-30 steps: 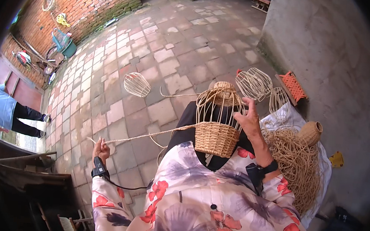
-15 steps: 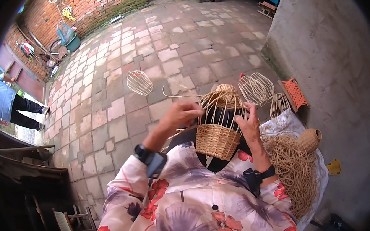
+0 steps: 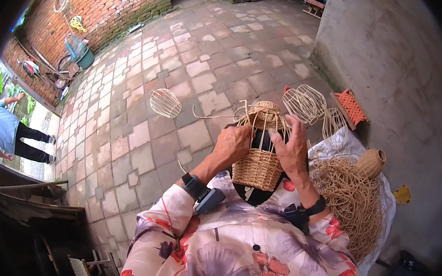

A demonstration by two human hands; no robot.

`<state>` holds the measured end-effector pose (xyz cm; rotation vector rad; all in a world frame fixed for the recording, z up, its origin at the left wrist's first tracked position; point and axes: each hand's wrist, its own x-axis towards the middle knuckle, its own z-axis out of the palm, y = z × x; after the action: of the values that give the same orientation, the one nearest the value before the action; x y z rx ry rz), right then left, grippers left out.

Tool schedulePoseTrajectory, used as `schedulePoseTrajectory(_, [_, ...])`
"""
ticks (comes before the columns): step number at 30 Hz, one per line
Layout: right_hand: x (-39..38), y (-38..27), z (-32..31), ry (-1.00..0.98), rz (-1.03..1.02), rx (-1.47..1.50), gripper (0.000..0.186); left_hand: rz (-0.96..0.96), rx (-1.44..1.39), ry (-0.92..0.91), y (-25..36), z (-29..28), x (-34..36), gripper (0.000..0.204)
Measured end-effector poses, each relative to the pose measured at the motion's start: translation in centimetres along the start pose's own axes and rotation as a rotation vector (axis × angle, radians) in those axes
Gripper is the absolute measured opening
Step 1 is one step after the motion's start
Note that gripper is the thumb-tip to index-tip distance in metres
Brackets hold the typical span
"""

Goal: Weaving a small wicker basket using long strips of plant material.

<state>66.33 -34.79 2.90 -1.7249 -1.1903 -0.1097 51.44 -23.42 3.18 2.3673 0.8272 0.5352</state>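
Observation:
A half-woven wicker basket (image 3: 256, 170) sits in front of my lap, its lower wall closely woven and its upright stakes curving inward above it. My left hand (image 3: 233, 143) is closed at the left side of the stakes, fingers pinched on what looks like a wicker strand (image 3: 182, 166), whose loose end shows behind the wrist. The grip itself is partly hidden. On the right side my right hand (image 3: 292, 150) is open, with thumb and fingers apart around the right-hand stakes. A woven ring-shaped part (image 3: 266, 108) tops the stakes.
Tangled wicker strands (image 3: 348, 200) and a small woven vase-shaped basket (image 3: 371, 163) lie on a white sheet (image 3: 387, 213) to my right. Bare wicker frames (image 3: 305, 104) and another frame (image 3: 165, 103) rest on the paving. A person (image 3: 11, 132) stands at the far left doorway.
My left hand has moved right, in against the basket's stakes. The right hand has shifted slightly left and down, nearer the woven wall. At far left the person has raised an arm.

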Motion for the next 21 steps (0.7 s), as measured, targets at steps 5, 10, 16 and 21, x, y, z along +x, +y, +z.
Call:
schedulePoseTrajectory(5, [0.6, -1.8, 1.3, -0.107, -0.075, -0.159, 0.063, 0.006, -0.214, -0.110, -1.2, -0.9, 0.4, 0.018])
schedulePoseTrajectory(10, [1.0, -2.4, 2.3, -0.201, 0.032, -0.270, 0.063, 0.001, -0.076, -0.075, -1.7, -0.1, 0.5, 0.023])
schedulePoseTrajectory(16, [0.5, 0.8, 0.9, -0.083, -0.049, -0.017, 0.058, -0.114, -0.321, -0.065, 1.7, -1.2, -0.2, 0.031])
schedulePoseTrajectory(21, [-0.3, 1.2, 0.0, -0.126, 0.008, 0.129, 0.053, -0.139, -0.886, -0.051, -1.1, -1.9, -1.9, 0.034])
